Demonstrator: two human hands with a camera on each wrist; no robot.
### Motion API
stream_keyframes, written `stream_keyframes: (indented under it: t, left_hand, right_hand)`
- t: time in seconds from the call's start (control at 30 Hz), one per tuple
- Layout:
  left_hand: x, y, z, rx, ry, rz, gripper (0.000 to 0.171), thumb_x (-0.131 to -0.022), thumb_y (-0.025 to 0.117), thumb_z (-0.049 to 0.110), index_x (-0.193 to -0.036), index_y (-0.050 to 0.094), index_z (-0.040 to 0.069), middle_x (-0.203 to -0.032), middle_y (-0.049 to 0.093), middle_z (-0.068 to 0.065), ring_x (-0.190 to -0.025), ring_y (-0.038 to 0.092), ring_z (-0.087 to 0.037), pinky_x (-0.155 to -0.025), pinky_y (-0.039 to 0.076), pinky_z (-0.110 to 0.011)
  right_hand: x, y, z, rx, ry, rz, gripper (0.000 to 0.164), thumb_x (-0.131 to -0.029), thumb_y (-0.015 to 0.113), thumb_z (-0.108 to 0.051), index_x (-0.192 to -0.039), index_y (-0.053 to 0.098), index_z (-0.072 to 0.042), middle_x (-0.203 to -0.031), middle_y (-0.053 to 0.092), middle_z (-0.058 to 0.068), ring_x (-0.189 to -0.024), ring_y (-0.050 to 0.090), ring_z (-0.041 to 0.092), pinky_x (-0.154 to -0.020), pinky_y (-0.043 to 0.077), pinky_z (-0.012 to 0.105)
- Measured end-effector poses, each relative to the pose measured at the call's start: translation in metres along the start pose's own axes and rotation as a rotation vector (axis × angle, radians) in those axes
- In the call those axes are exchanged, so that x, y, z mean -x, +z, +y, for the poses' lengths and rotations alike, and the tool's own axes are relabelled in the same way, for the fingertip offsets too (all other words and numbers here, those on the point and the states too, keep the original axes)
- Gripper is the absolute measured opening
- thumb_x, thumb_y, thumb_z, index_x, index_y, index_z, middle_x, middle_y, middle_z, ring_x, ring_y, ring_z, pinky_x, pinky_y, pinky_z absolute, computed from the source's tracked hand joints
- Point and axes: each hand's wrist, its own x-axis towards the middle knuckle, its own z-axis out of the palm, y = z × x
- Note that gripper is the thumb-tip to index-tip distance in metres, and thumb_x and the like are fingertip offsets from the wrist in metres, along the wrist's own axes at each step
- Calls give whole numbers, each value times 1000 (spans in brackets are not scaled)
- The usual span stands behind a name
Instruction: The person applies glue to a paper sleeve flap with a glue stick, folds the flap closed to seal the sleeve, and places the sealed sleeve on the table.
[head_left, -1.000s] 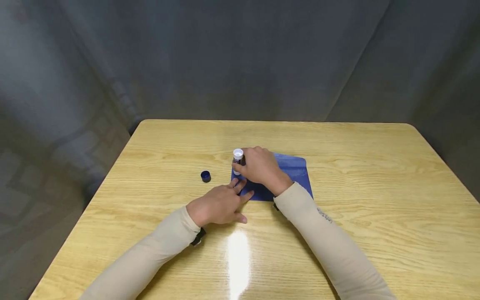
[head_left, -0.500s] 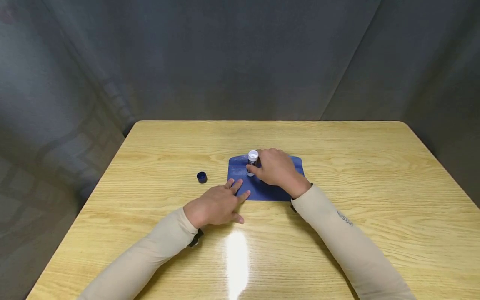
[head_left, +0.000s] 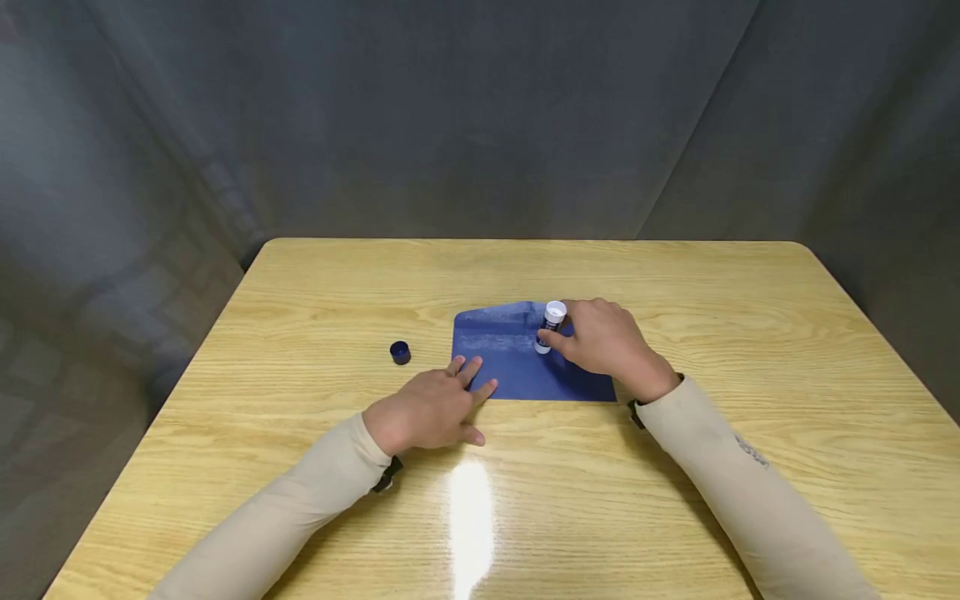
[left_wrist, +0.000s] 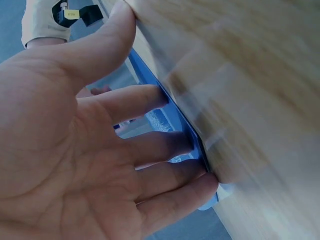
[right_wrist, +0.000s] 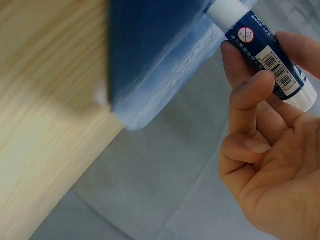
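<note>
On the wooden table (head_left: 712,317), the right hand (head_left: 607,340) has its grip closed round a white and navy glue stick (head_left: 551,323); the glue stick leans slightly to the right over a blue envelope (head_left: 540,383), hollow white base uppermost; whether its lower end touches the paper I cannot tell; in the right wrist view a barcode (right_wrist: 280,70) and a red-ringed symbol (right_wrist: 246,34) show on it; whitish streaks (head_left: 495,342) run across the far part of the envelope; the left hand (head_left: 431,408) has a released grip, fingers spread, fingertips resting on the envelope's near left corner and the thumb off it, nearer the person; a dark blue cap (head_left: 401,353) sits open end up on the table, left of the envelope and apart from it; both arms wear beige sleeves (head_left: 300,492), with a black device (head_left: 386,477) at each wrist; glare (head_left: 471,525) brightens the table's near part, and dark grey cloth (head_left: 480,125) hangs behind it.
</note>
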Motion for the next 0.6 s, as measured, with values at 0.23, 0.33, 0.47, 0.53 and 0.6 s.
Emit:
stream_keyframes:
  t: [0.23, 0.33, 0.47, 0.53, 0.6]
  left_hand:
    - [1, 0, 0, 0, -8, -18, 77, -96, 50, 58, -159, 24, 23, -166, 9, -16, -153, 16, -37, -122, 28, -45]
    - [1, 0, 0, 2, -6, -20, 77, -96, 50, 58, -159, 24, 23, -166, 8, -16, -153, 16, -37, -123, 27, -45]
    - [1, -1, -1, 2, 3, -16, 77, -96, 50, 58, -159, 24, 23, -166, 8, -17, -153, 16, -37, -123, 26, -45]
    - [1, -1, 0, 5, 8, -15, 77, -96, 50, 58, -159, 24, 23, -166, 8, -18, -153, 16, -37, -123, 26, -45]
    - [0, -1, 0, 7, 13, -13, 77, -96, 51, 58, -159, 25, 23, -166, 9, -18, -152, 17, -38, -123, 27, -44]
  right_hand:
    - [14, -7, 20, 0, 41, 4, 28, -93, 68, -43, -93, 67, -14, -70, 64, 4, -51, 48, 17, -48, 36, 31]
    - [20, -11, 27, -7, 49, 7, 29, -93, 68, -42, -93, 68, -13, -76, 68, 7, -51, 48, 17, -47, 35, 30]
    - [26, -16, 37, -14, 61, 7, 29, -93, 68, -42, -96, 69, -13, -95, 75, 10, -56, 54, 16, -50, 39, 30]
    - [29, -18, 42, -16, 68, 3, 29, -93, 68, -42, -97, 69, -13, -99, 76, 11, -59, 57, 15, -52, 40, 30]
    - [32, -20, 46, -10, 72, 2, 29, -93, 68, -42, -97, 69, -13, -99, 76, 11, -60, 58, 15, -52, 41, 30]
